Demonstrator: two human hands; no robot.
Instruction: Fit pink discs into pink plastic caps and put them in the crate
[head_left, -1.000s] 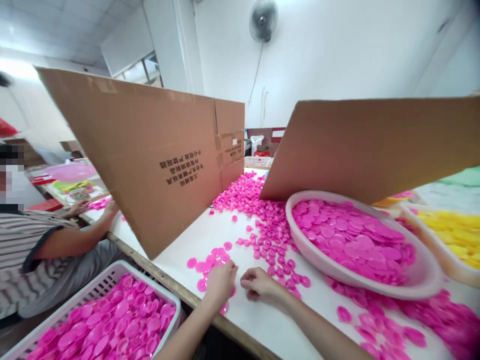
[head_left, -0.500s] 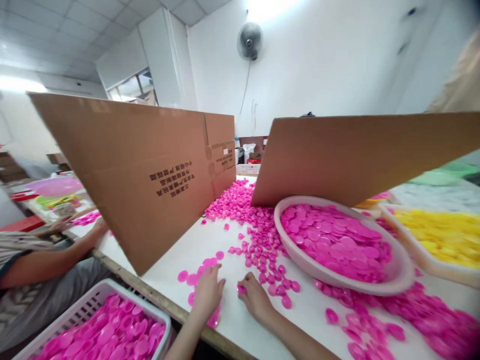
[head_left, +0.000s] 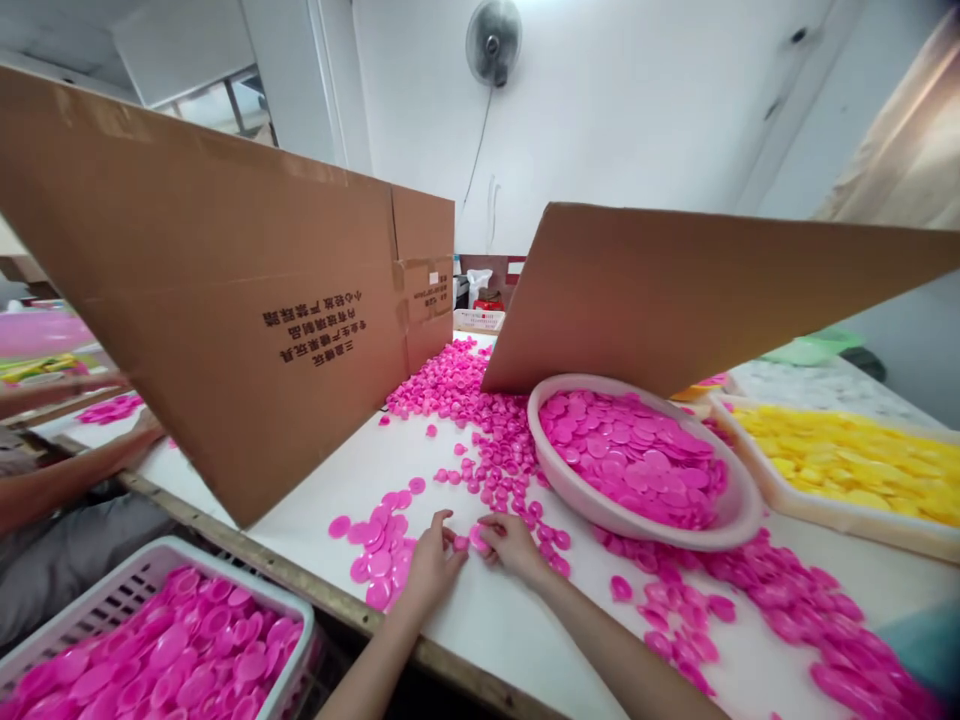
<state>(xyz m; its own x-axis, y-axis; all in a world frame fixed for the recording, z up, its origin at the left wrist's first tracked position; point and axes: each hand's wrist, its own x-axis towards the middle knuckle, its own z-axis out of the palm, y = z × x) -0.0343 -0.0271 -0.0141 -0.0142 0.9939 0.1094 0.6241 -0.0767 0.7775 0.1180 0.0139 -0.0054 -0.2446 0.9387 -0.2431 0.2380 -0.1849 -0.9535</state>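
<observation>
My left hand (head_left: 433, 562) is closed, with a small pink plastic piece (head_left: 460, 543) at its fingertips. Just to the right, my right hand (head_left: 516, 546) pinches a round pink plastic disc (head_left: 478, 538). The two pieces are side by side over the white table, very close; whether they touch I cannot tell. Flat pink discs (head_left: 381, 545) lie spread left of my left hand. Beyond my right hand, small rounded pink pieces (head_left: 499, 440) are strewn in a long pile running back between two cardboard sheets.
A tilted round basin (head_left: 551, 475) full of pink discs stands at right, near a tray (head_left: 780, 500) of yellow pieces. A white basket (head_left: 296, 640) of pink cups is at lower left. Cardboard panels (head_left: 322, 250) (head_left: 637, 290) flank the workspace. Another person's arm (head_left: 90, 465) shows at left.
My left hand has come away from the flat discs toward my right hand and now has a pink piece at its fingertips. My right hand still holds a pink piece. The camera view has shifted.
</observation>
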